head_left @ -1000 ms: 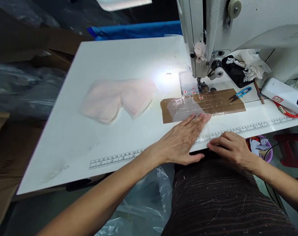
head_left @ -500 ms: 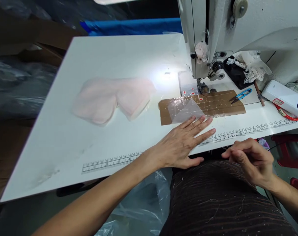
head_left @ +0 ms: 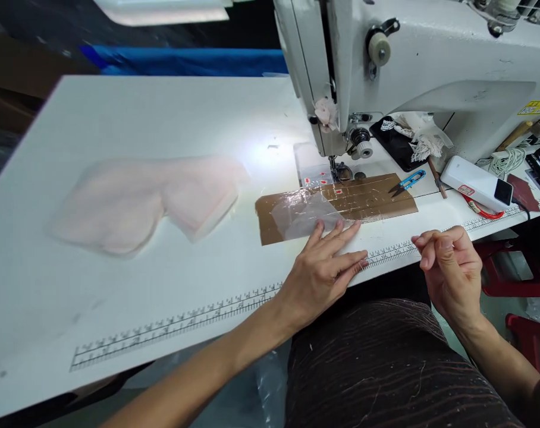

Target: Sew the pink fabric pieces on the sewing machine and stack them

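Note:
My left hand point(head_left: 326, 264) lies with its fingers stretched out at the lower edge of a small piece of sheer white fabric point(head_left: 303, 217). That fabric rests on a strip of brown tape point(head_left: 377, 199) below the presser foot point(head_left: 336, 169) of the sewing machine point(head_left: 413, 53). Above the table's front edge, my right hand point(head_left: 452, 267) is raised with curled fingers, thumb against the forefinger. Whatever it may pinch is too small to make out. Pale pink sheer fabric point(head_left: 118, 205) is spread on the table to the left.
Blue thread snips point(head_left: 407, 183) lie on the tape's right end. Further right are a white power bank point(head_left: 475, 181), a red-handled tool point(head_left: 484, 209) and a black pad point(head_left: 397, 142) with lace scraps. A printed ruler point(head_left: 176, 324) runs along the front edge of the white table point(head_left: 198, 113).
The view has swung to the right, showing more of the machine. My left thumb has drawn in beside the fingers. My right hand has turned and risen slightly, fingers still curled.

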The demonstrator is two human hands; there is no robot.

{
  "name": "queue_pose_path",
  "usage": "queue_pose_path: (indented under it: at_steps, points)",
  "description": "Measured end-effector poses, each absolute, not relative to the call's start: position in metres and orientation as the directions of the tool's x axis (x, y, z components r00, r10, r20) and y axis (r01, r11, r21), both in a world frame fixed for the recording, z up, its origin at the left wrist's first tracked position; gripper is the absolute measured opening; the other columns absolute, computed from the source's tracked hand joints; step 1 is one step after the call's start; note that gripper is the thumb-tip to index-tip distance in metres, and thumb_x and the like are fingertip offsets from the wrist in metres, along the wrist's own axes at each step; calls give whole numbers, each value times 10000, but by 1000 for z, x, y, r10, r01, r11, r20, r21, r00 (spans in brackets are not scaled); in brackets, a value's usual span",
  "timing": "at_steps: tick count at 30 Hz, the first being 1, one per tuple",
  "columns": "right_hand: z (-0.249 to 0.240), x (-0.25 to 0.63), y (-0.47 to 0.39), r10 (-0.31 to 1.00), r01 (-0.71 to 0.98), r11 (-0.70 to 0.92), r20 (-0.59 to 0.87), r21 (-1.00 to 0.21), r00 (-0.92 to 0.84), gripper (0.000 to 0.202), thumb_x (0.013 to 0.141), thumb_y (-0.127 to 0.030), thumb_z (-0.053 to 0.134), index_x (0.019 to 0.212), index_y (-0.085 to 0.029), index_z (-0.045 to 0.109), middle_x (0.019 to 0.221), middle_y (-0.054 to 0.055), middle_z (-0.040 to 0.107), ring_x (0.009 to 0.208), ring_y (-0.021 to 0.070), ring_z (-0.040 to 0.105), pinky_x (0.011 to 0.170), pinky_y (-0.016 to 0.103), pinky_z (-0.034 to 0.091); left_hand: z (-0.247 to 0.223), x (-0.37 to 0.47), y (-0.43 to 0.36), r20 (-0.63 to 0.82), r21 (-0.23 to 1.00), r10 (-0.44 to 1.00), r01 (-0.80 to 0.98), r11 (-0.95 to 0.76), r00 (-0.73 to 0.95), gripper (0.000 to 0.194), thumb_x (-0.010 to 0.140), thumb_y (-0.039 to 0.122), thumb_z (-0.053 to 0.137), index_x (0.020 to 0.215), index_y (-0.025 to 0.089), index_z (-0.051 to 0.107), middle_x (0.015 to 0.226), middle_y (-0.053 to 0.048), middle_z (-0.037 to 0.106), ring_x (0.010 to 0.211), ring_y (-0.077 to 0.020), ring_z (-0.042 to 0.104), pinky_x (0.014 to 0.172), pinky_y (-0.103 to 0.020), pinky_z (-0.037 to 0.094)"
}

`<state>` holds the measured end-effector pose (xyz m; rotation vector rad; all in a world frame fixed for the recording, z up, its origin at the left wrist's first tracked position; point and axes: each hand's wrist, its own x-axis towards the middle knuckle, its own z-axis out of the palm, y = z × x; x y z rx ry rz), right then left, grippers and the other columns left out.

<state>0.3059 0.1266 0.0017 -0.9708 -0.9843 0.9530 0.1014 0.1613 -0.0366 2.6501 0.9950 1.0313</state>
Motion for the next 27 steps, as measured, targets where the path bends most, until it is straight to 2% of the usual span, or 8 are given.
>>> queue_pose_path:
  at_steps: [4, 8, 11, 13, 16, 18, 23, 27]
  points:
    - [6, 298, 133, 971, -345, 179, 108, -922, 215, 324, 882, -446, 743, 805, -223, 520, 527, -96, 477, 497, 77, 502, 614, 246, 523, -40, 103, 160, 588, 303, 612, 557, -773, 529, 171, 958, 183, 591, 1045, 175, 738, 1322, -164, 651, 1223, -354, 631, 1023, -674, 481]
    - [5, 293, 120, 976, -484, -218, -197, -847, -94, 440, 812, -474, 797, 750, -206, 453, 496, -112, 372, 410, 33, 275, 413, 156, 275, -41, 105, 157, 596, 304, 623, 575, -760, 507, 197, 945, 127, 582, 1058, 182, 734, 1179, -112, 736, 1202, -326, 650, 1072, -687, 427]
    - [3, 300, 98, 759, -393, -634, -436, -666, -484, 513, 792, -553, 784, 746, -206, 410, 481, -126, 327, 394, 20, 190, 389, 150, 194, -41, 106, 156, 599, 307, 632, 588, -749, 492, 193, 957, 128, 566, 1037, 176, 736, 1092, -89, 767, 1147, -304, 685, 1073, -665, 441]
    - [4, 311, 88, 602, -185, -729, -489, -659, -631, 505, 828, -606, 723, 763, -205, 424, 480, -116, 357, 385, 28, 227, 386, 160, 204, -40, 105, 157, 596, 316, 640, 591, -742, 484, 182, 966, 151, 565, 1017, 175, 738, 1077, -82, 771, 1128, -301, 694, 1070, -668, 442]
    - [5, 328, 91, 750, 147, -404, -419, -903, -511, 403, 919, -556, 629, 812, -179, 536, 588, -45, 497, 493, 65, 402, 455, 182, 315, -38, 104, 159, 576, 359, 662, 579, -732, 480, 178, 969, 179, 574, 1016, 186, 746, 1076, -76, 768, 1140, -307, 686, 1083, -693, 411]
    - [4, 333, 102, 909, 324, -84, -205, -942, -362, 310, 956, -483, 599, 922, -175, 613, 685, -12, 560, 569, 87, 459, 506, 200, 374, -37, 104, 159, 558, 396, 683, 573, -718, 471, 184, 968, 189, 577, 1023, 192, 752, 1083, -79, 763, 1150, -316, 677, 1093, -708, 388]
    - [-12, 304, 121, 914, 574, 371, 179, -730, -363, 379, 921, -491, 666, 1107, -160, 666, 932, 83, 655, 684, 152, 578, 557, 262, 459, -34, 102, 158, 507, 486, 738, 559, -672, 446, 202, 970, 206, 575, 1055, 232, 756, 1113, -70, 752, 1155, -315, 670, 1120, -706, 360]
    - [-17, 283, 122, 901, 604, 430, 272, -671, -339, 186, 993, -282, 557, 958, -162, 695, 979, 103, 667, 788, 184, 626, 604, 278, 477, -31, 99, 158, 467, 566, 788, 550, -614, 401, 200, 962, 216, 590, 1063, 262, 757, 1127, -50, 748, 1145, -291, 678, 1138, -667, 376]
